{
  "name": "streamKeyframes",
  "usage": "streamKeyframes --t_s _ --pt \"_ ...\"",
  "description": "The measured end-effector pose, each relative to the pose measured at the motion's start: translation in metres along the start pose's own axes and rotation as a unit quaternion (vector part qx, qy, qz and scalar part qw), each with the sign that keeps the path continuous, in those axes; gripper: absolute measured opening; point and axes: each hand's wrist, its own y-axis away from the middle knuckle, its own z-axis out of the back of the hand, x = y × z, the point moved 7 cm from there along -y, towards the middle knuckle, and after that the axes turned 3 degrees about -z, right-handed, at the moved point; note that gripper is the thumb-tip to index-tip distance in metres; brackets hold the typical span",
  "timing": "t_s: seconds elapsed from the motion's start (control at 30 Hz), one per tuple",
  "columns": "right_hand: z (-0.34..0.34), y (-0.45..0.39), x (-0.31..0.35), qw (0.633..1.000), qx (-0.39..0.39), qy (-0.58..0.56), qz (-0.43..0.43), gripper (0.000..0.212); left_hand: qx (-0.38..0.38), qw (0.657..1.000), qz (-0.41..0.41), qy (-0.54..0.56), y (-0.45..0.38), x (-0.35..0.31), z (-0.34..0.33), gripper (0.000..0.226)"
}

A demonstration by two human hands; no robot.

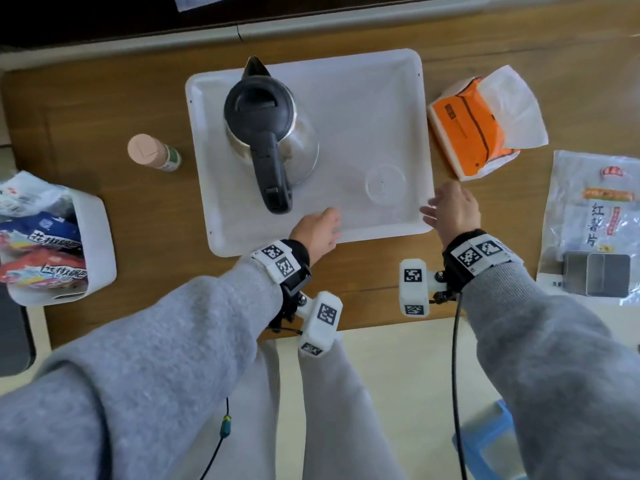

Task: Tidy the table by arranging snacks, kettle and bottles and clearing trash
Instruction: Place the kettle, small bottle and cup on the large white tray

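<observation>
Centrally, a steel kettle (pixel 266 133) with matte black lid stands on the smooth white rectangular tray (pixel 381 81); at six o'clock, the left hand (pixel 317 233) and right hand (pixel 453 207), fingers relaxed, touch its rim.

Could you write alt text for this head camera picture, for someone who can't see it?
Two hands, left and right, reach the near edge of a white tray holding a kettle and clear cup. Around it: bottle, snack bin, tissues, snack bag.
</observation>
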Motion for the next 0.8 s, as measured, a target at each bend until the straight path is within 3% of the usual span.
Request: streamKeyframes --t_s 0.13,0.3,0.37,0.5,0.6,0.8 --pt "0.092 -0.023 -0.061 0.995 -0.031 0.004 -0.096 0.036 0.024 0.998 0.059 0.022 -0.004 0.037 -0.056 0.014" --pt "0.131 -0.036 -0.106 0.991 0.06 0.054 -0.108 0.037 -0.006 0.996 0.08 -0.046 -0.019 0.052 -0.098 0.026" --pt "0.134 -0.041 -0.116 0.988 0.087 0.07 -0.11 0.034 -0.025 0.994 0.082 -0.068 -0.028 0.051 -0.108 0.04" --pt "0.125 -0.044 -0.135 0.974 0.16 0.094 -0.128 0.025 -0.046 0.989 0.081 -0.116 -0.042 0.048 -0.13 0.044" --pt "0.103 -0.047 -0.119 0.97 0.2 0.092 -0.104 0.022 -0.073 0.989 0.057 -0.114 -0.053 0.034 -0.14 0.043" --pt "0.067 -0.086 -0.019 0.967 0.226 0.114 0.03 0.022 -0.128 0.99 -0.023 -0.052 -0.097 -0.05 -0.155 0.051"
